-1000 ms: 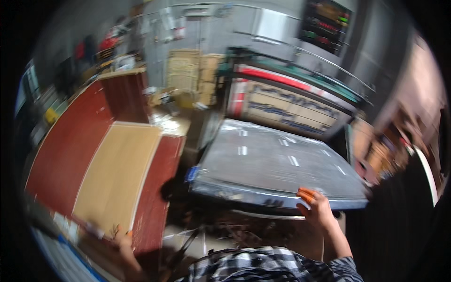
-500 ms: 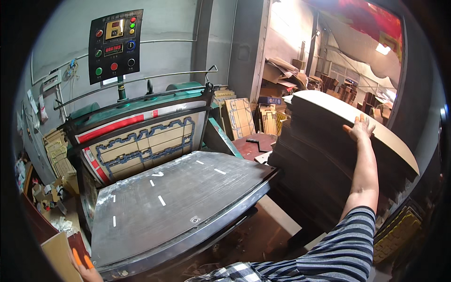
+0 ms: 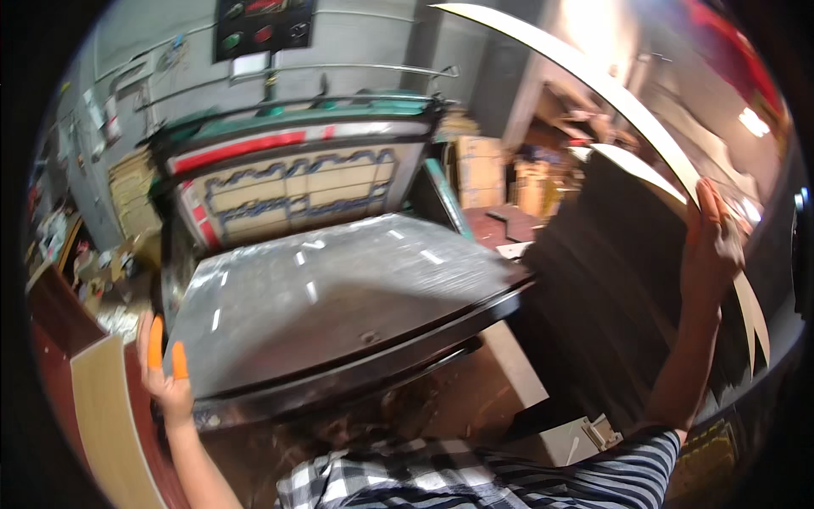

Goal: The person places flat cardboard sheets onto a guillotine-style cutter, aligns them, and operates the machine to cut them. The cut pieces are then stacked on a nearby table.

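Pale sheet (image 3: 610, 89): right side, up in the air, bowed in a long arc over the dark stack (image 3: 606, 280). Clear gap between it and the pale top of the stack at the middle; at the low right end I can't tell if they touch.

Right hand (image 3: 714, 242) grips the sheet's near edge, fingers closed over it; thumb position can't be made out. Left hand (image 3: 168, 382) holds nothing: fingers up and apart, orange covers (image 3: 155, 339) on two of them. It's at the left front corner of the grey metal bed (image 3: 339, 314); contact with the bed, can't tell.

Bed sits between the hands, white strips stuck on it, a broad shadow across the near half. Behind it, a tilted die board (image 3: 297, 195) with blue-grey outlines, red strip (image 3: 242, 153) above. Control panel (image 3: 264, 32) up behind that, cut off by the frame. Far left: tan board (image 3: 106, 407) between red-brown panels (image 3: 64, 310). Boards (image 3: 481, 174) stand upright past the bed, right side.
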`<state>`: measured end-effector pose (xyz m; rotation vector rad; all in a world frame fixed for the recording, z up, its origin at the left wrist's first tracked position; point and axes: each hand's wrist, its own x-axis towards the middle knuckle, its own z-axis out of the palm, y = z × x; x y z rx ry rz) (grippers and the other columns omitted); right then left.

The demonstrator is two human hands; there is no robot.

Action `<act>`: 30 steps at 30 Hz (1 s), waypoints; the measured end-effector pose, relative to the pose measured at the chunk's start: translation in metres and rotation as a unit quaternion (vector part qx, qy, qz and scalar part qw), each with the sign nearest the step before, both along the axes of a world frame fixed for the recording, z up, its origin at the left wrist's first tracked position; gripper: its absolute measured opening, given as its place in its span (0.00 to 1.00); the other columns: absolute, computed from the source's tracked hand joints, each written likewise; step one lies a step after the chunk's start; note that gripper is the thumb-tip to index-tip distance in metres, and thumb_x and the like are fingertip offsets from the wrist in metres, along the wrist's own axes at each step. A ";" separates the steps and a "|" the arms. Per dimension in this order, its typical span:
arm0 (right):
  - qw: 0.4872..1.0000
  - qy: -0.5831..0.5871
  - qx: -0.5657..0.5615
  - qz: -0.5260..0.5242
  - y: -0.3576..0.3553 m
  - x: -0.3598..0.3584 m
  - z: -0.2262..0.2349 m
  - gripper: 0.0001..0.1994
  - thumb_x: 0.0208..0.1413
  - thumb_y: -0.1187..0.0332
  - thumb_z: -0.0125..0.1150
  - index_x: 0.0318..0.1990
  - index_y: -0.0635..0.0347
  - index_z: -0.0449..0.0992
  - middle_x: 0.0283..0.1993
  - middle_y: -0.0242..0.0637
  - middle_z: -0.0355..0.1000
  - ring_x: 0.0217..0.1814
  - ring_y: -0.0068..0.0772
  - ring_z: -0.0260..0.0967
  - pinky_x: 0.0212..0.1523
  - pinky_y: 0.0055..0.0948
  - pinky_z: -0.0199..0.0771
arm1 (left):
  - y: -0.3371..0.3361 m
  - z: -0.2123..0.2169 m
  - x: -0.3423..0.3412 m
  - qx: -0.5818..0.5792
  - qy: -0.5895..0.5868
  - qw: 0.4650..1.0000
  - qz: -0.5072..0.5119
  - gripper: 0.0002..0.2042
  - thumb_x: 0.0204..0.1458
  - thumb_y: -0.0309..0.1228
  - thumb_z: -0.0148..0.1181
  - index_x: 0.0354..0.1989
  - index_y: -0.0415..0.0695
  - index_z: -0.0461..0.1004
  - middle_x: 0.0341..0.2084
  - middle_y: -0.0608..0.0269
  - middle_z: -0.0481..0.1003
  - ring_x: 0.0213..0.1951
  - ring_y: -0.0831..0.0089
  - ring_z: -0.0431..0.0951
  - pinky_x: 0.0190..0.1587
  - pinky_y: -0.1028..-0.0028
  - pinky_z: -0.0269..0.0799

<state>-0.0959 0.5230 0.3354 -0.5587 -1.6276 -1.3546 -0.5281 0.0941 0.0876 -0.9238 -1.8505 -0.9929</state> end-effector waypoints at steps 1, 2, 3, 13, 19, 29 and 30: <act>0.996 -0.038 -0.027 0.076 -0.025 -0.020 -0.015 0.18 0.53 0.72 0.63 0.52 0.57 0.71 0.52 0.45 0.73 0.52 0.44 0.74 0.50 0.38 0.76 | 0.005 0.000 0.002 0.045 -0.003 0.998 -0.032 0.20 0.52 0.19 0.58 0.56 0.34 0.69 0.59 0.49 0.66 0.61 0.54 0.65 0.64 0.61 0.58; 0.986 -0.083 -0.098 0.107 -0.049 -0.039 -0.033 0.18 0.56 0.73 0.59 0.54 0.58 0.70 0.53 0.47 0.72 0.55 0.47 0.72 0.54 0.40 0.74 | 0.008 0.001 0.006 0.047 0.006 0.998 -0.034 0.22 0.52 0.20 0.59 0.57 0.34 0.67 0.59 0.48 0.66 0.62 0.53 0.65 0.64 0.61 0.57; 0.974 -0.093 -0.174 0.116 -0.067 -0.052 -0.053 0.17 0.58 0.75 0.53 0.56 0.60 0.69 0.56 0.49 0.70 0.57 0.48 0.71 0.55 0.42 0.73 | 0.006 0.007 0.013 0.052 0.021 0.998 -0.039 0.24 0.51 0.21 0.59 0.59 0.35 0.66 0.59 0.48 0.66 0.62 0.53 0.65 0.64 0.61 0.56; 0.796 -0.332 -0.411 0.295 -0.078 -0.248 -0.253 0.23 0.48 0.76 0.54 0.55 0.66 0.68 0.55 0.53 0.64 0.59 0.56 0.63 0.55 0.47 0.68 | -0.059 -0.024 0.028 0.149 -0.112 0.982 0.023 0.23 0.53 0.19 0.57 0.59 0.34 0.64 0.58 0.50 0.67 0.61 0.59 0.66 0.63 0.65 0.58; 0.427 -0.256 -0.828 0.259 -0.055 -0.376 -0.328 0.11 0.61 0.64 0.50 0.40 0.60 0.75 0.39 0.48 0.76 0.46 0.50 0.73 0.44 0.36 0.71 | -0.072 -0.038 0.047 0.111 -0.161 0.979 0.060 0.21 0.49 0.19 0.61 0.54 0.35 0.70 0.53 0.50 0.72 0.56 0.58 0.72 0.58 0.67 0.65; 0.596 -0.545 -0.561 0.182 -0.053 -0.433 -0.350 0.12 0.50 0.70 0.54 0.41 0.57 0.79 0.44 0.47 0.76 0.51 0.49 0.72 0.49 0.39 0.72 | -0.030 -0.070 0.043 -0.013 -0.219 0.976 0.012 0.17 0.45 0.25 0.66 0.46 0.39 0.76 0.48 0.52 0.75 0.54 0.53 0.73 0.57 0.62 0.67; 0.634 -0.518 -0.536 0.204 -0.035 -0.436 -0.368 0.13 0.42 0.73 0.59 0.39 0.54 0.79 0.40 0.42 0.77 0.49 0.44 0.73 0.46 0.33 0.72 | -0.012 -0.069 0.033 -0.061 -0.227 0.972 0.002 0.18 0.46 0.28 0.66 0.48 0.40 0.75 0.50 0.52 0.74 0.56 0.53 0.71 0.58 0.61 0.65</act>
